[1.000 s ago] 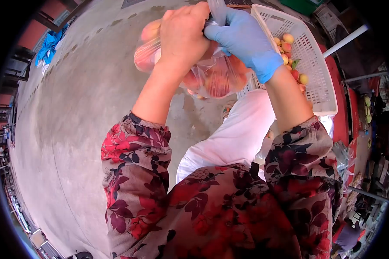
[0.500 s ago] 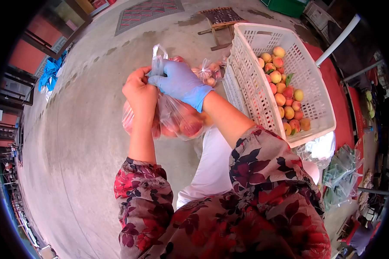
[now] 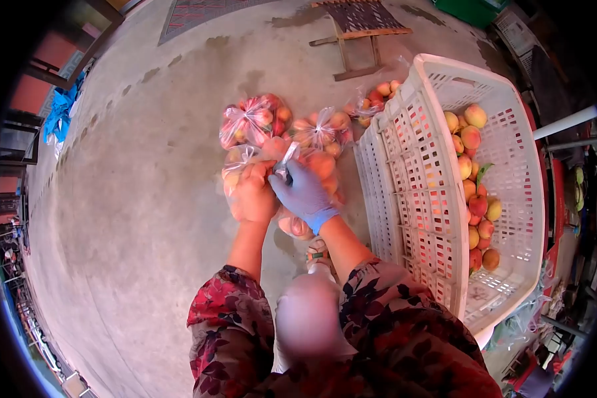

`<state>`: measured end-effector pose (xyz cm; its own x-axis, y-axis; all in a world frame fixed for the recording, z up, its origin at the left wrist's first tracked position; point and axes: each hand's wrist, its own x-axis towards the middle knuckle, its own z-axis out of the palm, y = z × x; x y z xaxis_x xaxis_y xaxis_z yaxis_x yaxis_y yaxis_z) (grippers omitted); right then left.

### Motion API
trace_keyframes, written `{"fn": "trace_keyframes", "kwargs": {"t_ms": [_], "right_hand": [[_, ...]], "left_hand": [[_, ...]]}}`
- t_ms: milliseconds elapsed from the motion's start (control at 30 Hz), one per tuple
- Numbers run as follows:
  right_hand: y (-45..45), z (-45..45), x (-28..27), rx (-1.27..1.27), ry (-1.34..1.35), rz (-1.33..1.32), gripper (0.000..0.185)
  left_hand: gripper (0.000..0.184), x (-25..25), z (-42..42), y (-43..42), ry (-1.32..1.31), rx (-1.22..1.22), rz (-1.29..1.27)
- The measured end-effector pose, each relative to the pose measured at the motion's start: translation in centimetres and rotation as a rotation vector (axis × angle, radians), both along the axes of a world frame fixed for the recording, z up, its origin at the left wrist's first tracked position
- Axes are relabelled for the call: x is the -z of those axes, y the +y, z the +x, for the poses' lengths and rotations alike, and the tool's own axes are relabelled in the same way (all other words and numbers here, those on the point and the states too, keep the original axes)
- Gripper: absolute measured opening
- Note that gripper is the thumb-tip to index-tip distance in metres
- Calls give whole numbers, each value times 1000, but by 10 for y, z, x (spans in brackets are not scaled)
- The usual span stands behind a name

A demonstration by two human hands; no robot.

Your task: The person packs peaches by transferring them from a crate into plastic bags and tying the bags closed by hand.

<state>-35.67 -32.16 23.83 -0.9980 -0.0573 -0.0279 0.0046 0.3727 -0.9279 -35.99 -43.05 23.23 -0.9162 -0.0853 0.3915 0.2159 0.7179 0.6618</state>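
Note:
My left hand (image 3: pixel 253 192), bare, pinches the gathered neck of a clear plastic bag of peaches (image 3: pixel 322 164). Against it, my right hand (image 3: pixel 305 194), in a blue glove, grips the same neck, whose loose end sticks up above the fingers. The hands partly cover this bag. Just beyond are two tied peach bags, a left one (image 3: pixel 255 121) and a right one (image 3: pixel 322 129), on the concrete floor. Another tied bag (image 3: pixel 240 159) shows beside my left fingers.
A white plastic crate (image 3: pixel 438 219), stacked on another, stands at the right with loose peaches (image 3: pixel 474 192) inside. A further peach bag (image 3: pixel 376 99) lies by its far corner. Beyond is a low folding stool (image 3: pixel 361 20). My knee (image 3: pixel 308 315) is below the hands.
The view has shifted, bringing several tied bags into sight and the crate further right. Both hands still hold the bag's neck, now close to the bags on the floor.

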Motion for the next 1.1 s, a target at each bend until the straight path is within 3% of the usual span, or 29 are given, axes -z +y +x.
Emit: {"fn": "trace_keyframes", "kwargs": {"t_ms": [67, 167, 267, 367, 467, 500, 600, 633, 733, 833, 967, 1067, 1100], "right_hand": [[-4, -18, 26, 54, 83, 169, 24], [1, -36, 56, -15, -66, 134, 24], [1, -35, 85, -68, -5, 168, 25], [5, -31, 104, -136, 102, -72, 32], [20, -29, 104, -14, -678, -1042, 36], [21, -27, 98, -64, -618, -913, 36], [-2, -25, 110, -292, 120, 237, 35], [-11, -22, 112, -243, 77, 305, 27], [-18, -32, 116, -256, -109, 488, 18], [-14, -38, 137, -177, 110, 218, 10], [-5, -39, 147, -183, -12, -22, 8], [-1, -46, 149, -209, -167, -138, 11], [-1, -48, 140, -205, -209, -171, 13]], "left_hand": [[19, 29, -17, -2, -7, 26, -24], [18, 73, -38, -4, -45, 48, -49], [18, 101, -40, -11, -103, 26, -15], [18, 115, -39, -18, -15, 41, -88], [19, 117, -39, -27, 16, 38, -115], [20, 116, -36, -31, -9, 35, -105], [22, 119, -30, -37, -50, 24, -114], [22, 120, -30, -37, -54, 19, -121], [24, 114, -28, -38, -19, 28, -139], [34, 112, -11, -38, -174, -12, -27], [64, 138, 33, -43, -262, -335, 34], [84, 159, 52, -38, -1015, -714, 1403], [91, 150, 49, -27, -1015, -692, 1508]]}}
